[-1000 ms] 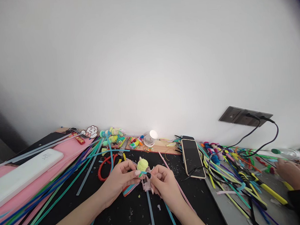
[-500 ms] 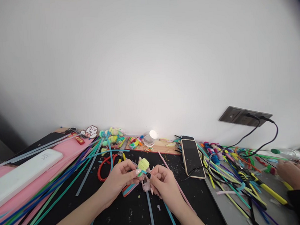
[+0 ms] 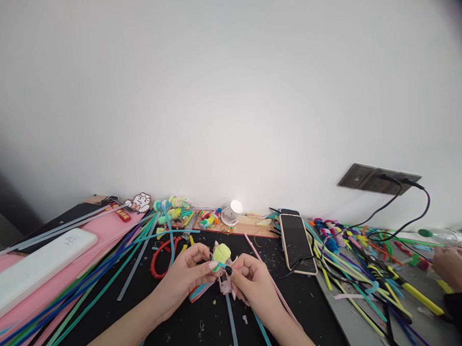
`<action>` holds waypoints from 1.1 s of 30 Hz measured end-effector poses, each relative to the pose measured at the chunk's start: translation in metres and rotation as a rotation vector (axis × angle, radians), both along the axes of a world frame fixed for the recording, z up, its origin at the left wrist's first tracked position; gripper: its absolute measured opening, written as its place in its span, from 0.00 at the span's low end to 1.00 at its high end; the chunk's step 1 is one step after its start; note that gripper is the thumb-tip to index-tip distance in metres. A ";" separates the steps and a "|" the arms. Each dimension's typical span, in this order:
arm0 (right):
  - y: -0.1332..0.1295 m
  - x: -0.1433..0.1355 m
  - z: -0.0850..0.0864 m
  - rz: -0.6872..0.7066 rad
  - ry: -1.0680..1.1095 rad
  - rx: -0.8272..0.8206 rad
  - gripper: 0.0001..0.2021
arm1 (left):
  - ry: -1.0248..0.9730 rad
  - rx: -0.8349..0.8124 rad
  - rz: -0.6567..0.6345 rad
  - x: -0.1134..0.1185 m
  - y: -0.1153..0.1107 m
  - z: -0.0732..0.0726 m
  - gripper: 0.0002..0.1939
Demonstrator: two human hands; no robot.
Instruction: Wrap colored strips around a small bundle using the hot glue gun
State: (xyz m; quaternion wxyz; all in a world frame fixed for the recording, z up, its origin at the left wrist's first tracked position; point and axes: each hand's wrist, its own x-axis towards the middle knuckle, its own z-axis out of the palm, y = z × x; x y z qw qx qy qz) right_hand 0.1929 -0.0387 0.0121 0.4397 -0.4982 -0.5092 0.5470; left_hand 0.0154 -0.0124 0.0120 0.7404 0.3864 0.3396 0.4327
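My left hand (image 3: 184, 274) and my right hand (image 3: 255, 284) meet above the black mat (image 3: 195, 332). Between them is a small fuzzy pipe-cleaner figure (image 3: 221, 253), with a pale yellow round top, a pink lower part and a bit of blue. My left thumb and fingers pinch it from the left side. On the other side, my right thumb and forefinger close by a small black piece (image 3: 228, 270) at the figure's front. A pale blue-grey pipe cleaner (image 3: 232, 323) lies below the hands. Red-handled scissors (image 3: 155, 263) rest behind my left hand.
A phone (image 3: 298, 241) with a cable across it lies to the right. Yellow-black pliers (image 3: 416, 292) and loose pipe cleaners cover the grey surface, where another person's hand (image 3: 455, 268) works. A paper cup (image 3: 231, 212) stands by the wall. A white device (image 3: 47, 257) lies left.
My hands keep the same hold on the figure, with hardly any movement. At the far right, the other person's hand has shifted slightly to the right.
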 end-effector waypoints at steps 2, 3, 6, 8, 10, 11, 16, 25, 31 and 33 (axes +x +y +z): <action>0.000 0.000 0.001 -0.002 -0.011 0.002 0.16 | -0.010 0.000 0.000 0.000 0.000 -0.001 0.15; 0.000 0.000 0.001 -0.002 -0.015 0.004 0.16 | -0.019 0.004 -0.003 0.000 0.000 -0.002 0.15; -0.001 -0.001 0.004 0.000 -0.022 0.011 0.14 | -0.036 0.020 -0.018 0.000 0.000 -0.004 0.13; -0.002 -0.002 0.007 -0.001 -0.027 0.018 0.13 | -0.045 0.031 -0.023 0.000 0.001 -0.005 0.12; -0.003 -0.002 0.009 -0.007 -0.033 0.023 0.12 | -0.051 0.038 -0.025 0.000 0.001 -0.006 0.12; -0.004 -0.003 0.010 -0.010 -0.034 0.025 0.12 | -0.053 0.040 -0.027 0.000 0.001 -0.006 0.12; -0.005 -0.003 0.012 -0.016 -0.035 0.019 0.12 | -0.054 0.026 -0.024 0.000 0.000 -0.006 0.13; -0.003 -0.003 0.008 -0.024 -0.047 0.037 0.10 | -0.055 -0.005 -0.016 0.000 0.001 -0.004 0.14; -0.005 -0.003 0.009 -0.001 -0.036 0.049 0.11 | -0.043 0.011 -0.020 0.002 0.000 0.001 0.14; -0.005 -0.003 0.009 -0.003 -0.032 0.043 0.11 | -0.042 0.016 -0.017 0.002 0.000 0.001 0.14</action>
